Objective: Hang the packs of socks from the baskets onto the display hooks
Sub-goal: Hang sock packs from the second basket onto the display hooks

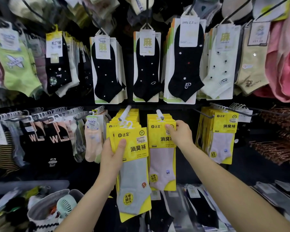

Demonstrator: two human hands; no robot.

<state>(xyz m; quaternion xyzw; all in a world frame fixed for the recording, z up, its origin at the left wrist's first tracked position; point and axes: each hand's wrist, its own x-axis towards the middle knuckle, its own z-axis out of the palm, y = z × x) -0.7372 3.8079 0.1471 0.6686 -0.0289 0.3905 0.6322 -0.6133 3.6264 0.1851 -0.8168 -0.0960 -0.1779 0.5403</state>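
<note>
Head view: our left hand (113,154) grips grey-sock packs (135,173), right hand (181,134) pinches hung pink pack (161,164); next, probably, we thread greys onto hook (125,113).

A black display wall (182,113) runs across the frame from 9 o'clock to 3 o'clock, lit by bright, even shop light. Copper-coloured hangers (274,151) bristle in a dense cluster at 3 o'clock, while a mint-green handheld fan (64,205) lies low at 7 o'clock and flat clear-wrapped packets (283,195) rest in a row at 5 o'clock.
</note>
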